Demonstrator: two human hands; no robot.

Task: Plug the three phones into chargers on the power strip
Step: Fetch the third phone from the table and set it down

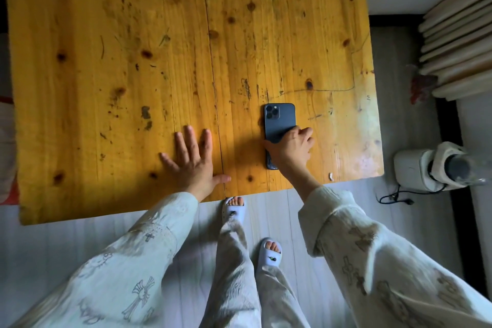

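One dark blue-grey phone (279,121) lies face down on the yellow wooden table (133,61), camera lenses at its far end, near the table's front right. My right hand (291,149) covers its near half, thumb on the left edge and fingers curled over the right edge, gripping it. My left hand (190,158) rests flat on the tabletop to the left of the phone, fingers spread, holding nothing. No other phone, no charger and no power strip are in view.
The table's front edge runs just ahead of my feet in white slippers (270,250). A white appliance (428,170) with a black cord (394,196) stands on the floor to the right. Folded beige curtain (458,34) hangs at the far right.
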